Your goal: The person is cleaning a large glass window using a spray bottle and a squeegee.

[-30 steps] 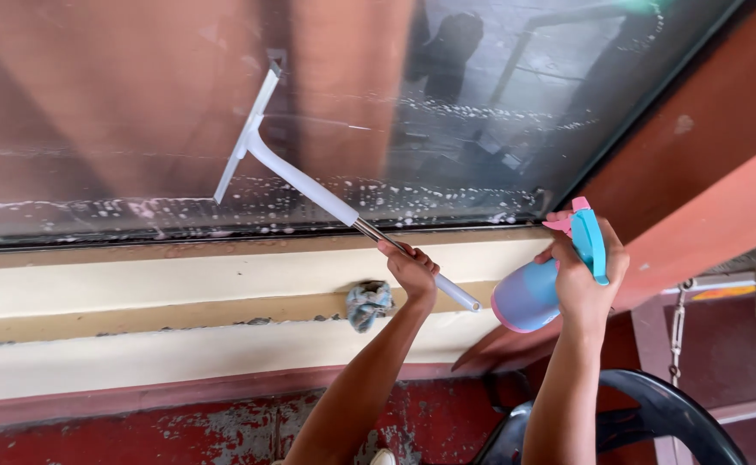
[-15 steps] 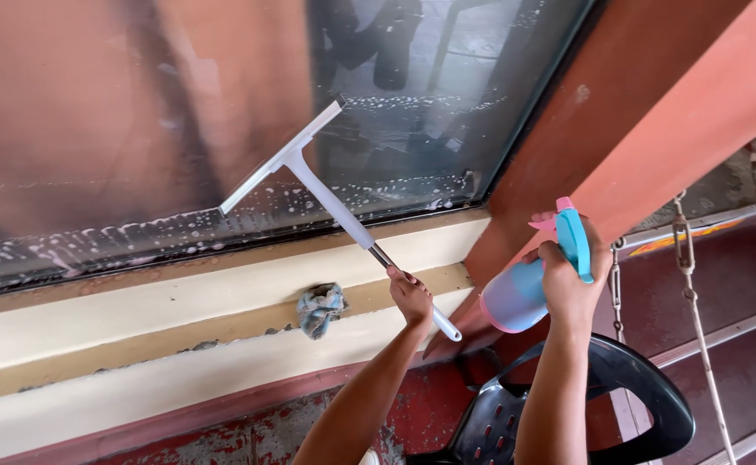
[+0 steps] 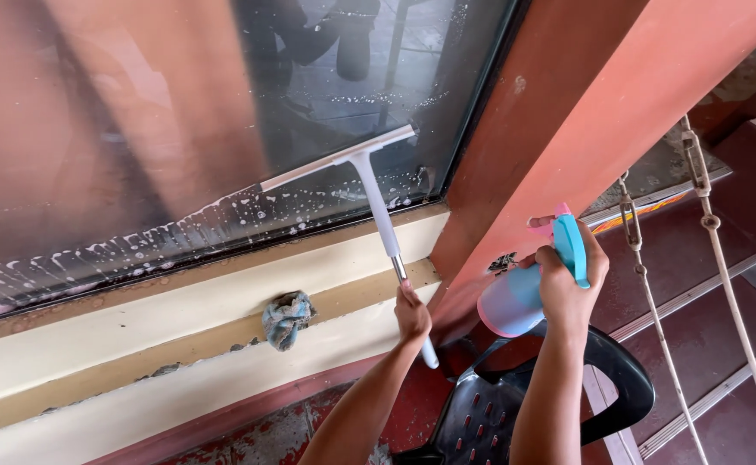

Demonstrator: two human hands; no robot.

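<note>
A squeegee (image 3: 369, 194) is gripped low by the left hand (image 3: 412, 314), a spray bottle (image 3: 524, 293) clasped by the right hand (image 3: 572, 284); streaks are risked on soapy glass (image 3: 223, 112).

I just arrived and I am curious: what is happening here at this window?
A person is cleaning a window. The left hand holds a white squeegee by its handle, with the blade against the soapy lower glass near the right frame. The right hand holds a blue spray bottle away from the glass. A crumpled rag lies on the ledge, and a black plastic chair stands below.
</note>
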